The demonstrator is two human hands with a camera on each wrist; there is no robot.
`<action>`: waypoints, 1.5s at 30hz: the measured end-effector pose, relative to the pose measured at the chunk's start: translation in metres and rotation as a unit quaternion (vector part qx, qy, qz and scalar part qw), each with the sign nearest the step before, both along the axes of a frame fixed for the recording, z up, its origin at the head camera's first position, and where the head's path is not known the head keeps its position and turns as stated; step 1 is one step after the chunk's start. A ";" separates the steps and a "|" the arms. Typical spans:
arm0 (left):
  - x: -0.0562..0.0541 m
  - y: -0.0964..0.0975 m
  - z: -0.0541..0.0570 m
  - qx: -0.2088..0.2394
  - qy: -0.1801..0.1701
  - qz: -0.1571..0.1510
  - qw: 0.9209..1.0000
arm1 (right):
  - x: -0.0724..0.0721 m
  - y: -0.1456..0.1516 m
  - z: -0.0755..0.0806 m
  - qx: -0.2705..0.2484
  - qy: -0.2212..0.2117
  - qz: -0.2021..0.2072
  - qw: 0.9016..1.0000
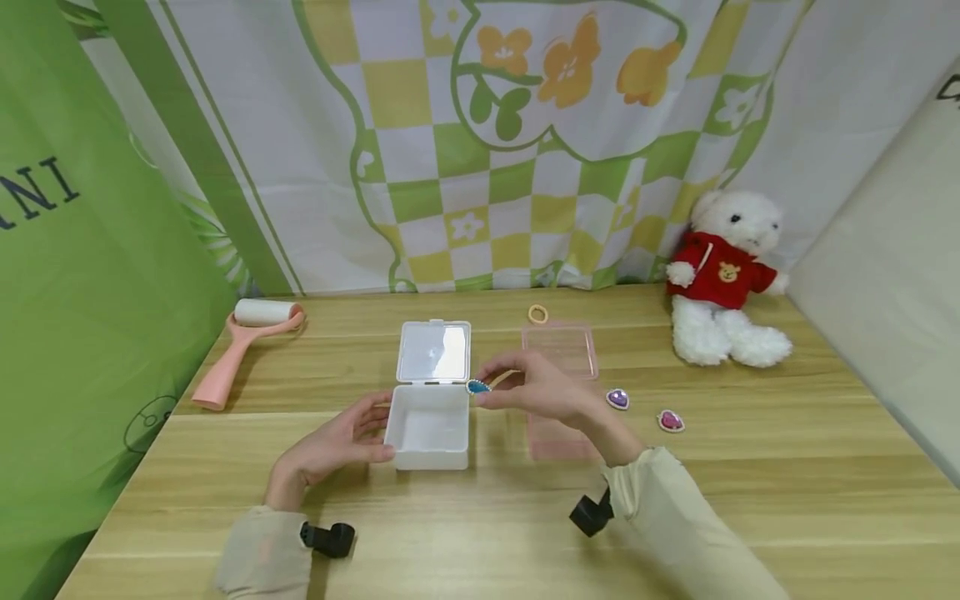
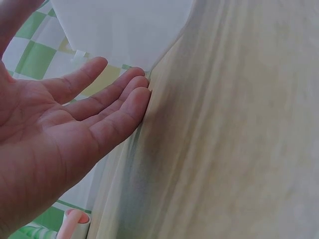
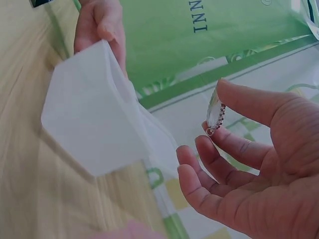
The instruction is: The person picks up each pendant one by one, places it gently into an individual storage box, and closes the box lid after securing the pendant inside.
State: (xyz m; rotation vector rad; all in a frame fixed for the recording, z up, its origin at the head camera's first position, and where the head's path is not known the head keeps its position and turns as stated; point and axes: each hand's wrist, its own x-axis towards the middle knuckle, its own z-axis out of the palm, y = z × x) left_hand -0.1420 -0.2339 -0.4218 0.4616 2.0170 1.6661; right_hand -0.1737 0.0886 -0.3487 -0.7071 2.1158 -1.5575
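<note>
A small white plastic box (image 1: 429, 427) stands on the table with its clear lid (image 1: 433, 352) flipped back. At the box's left side is my left hand (image 1: 352, 440), thumb at the front corner and the other fingers loosely extended along the wall. In the left wrist view those fingers (image 2: 119, 112) reach toward the box's lower edge. Between thumb and index finger, my right hand (image 1: 536, 387) pinches a blue teardrop gem pendant (image 1: 477, 387) just beyond the box's right rim. The right wrist view shows the pendant (image 3: 216, 112) edge-on, with a beaded border and small loop.
A pink transparent box (image 1: 562, 446) lies open, partly under the right forearm. Right of it are a purple heart gem (image 1: 618, 399) and a pink heart gem (image 1: 671, 421). A yellowish ring (image 1: 537, 314), pink-handled lint roller (image 1: 240, 350) and white teddy bear (image 1: 723, 283) lie farther back.
</note>
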 end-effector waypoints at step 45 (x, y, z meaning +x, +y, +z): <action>0.001 -0.001 0.002 -0.005 0.004 -0.014 1.000 | -0.007 -0.110 -0.023 0.225 0.034 0.062 0.972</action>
